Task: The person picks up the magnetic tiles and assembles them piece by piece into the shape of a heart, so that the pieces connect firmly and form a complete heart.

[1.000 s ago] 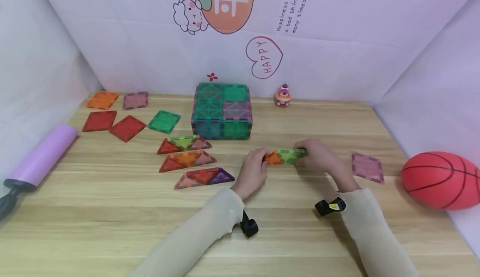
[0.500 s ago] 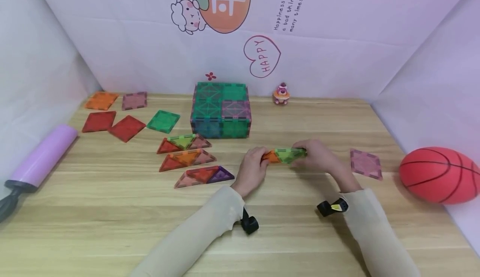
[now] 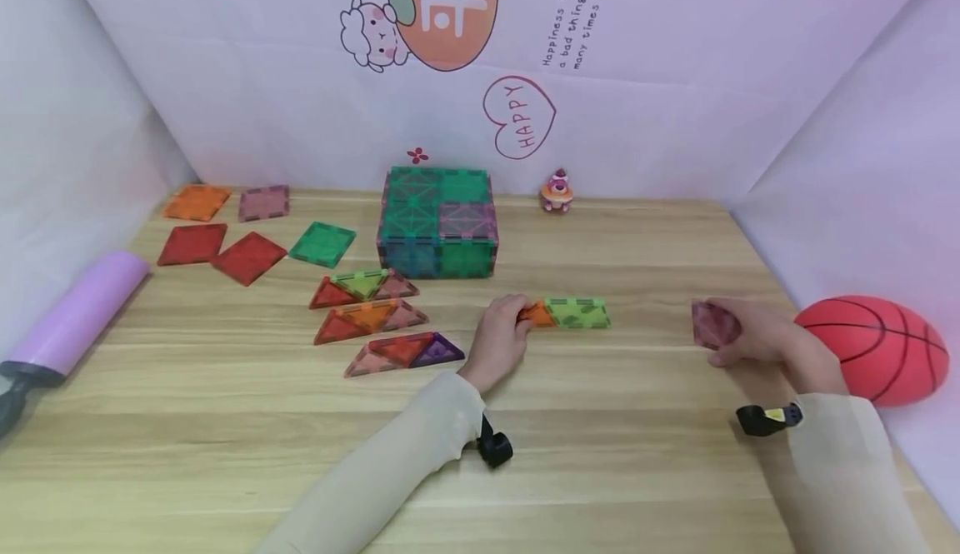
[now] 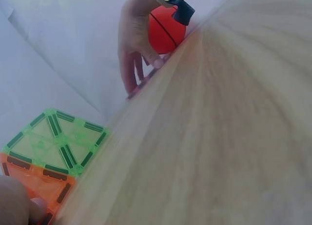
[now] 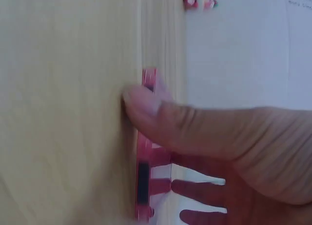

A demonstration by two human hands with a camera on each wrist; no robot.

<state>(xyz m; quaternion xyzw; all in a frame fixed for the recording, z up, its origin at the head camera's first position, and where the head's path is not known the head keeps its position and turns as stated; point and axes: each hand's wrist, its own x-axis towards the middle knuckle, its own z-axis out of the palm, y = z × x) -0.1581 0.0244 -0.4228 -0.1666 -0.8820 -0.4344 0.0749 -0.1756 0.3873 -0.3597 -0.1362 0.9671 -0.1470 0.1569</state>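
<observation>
My left hand (image 3: 497, 342) pinches an orange triangular magnetic tile (image 3: 538, 315). Its thumb shows on that orange tile (image 4: 41, 181) in the left wrist view. Light-green triangular tiles (image 3: 579, 313) stand on edge, joined to the orange one. Farther right, my right hand (image 3: 768, 341) holds a pink square magnetic tile (image 3: 711, 326) lying low at the table, thumb on the near edge and fingers across it. From the right wrist, the pink tile (image 5: 144, 186) appears edge-on, partly hidden behind the thumb.
Three rows of joined triangle tiles (image 3: 371, 322) lie left of the left hand. Behind them stands a green tile box (image 3: 437, 225). Loose square tiles (image 3: 250, 257) lie at the back left. A red ball (image 3: 892, 350), a small figurine (image 3: 557, 192) and a purple pump (image 3: 82, 312) sit around.
My right hand has let go of the light-green tiles, moved right and taken hold of the pink square tile. The left hand stays on the orange tile.
</observation>
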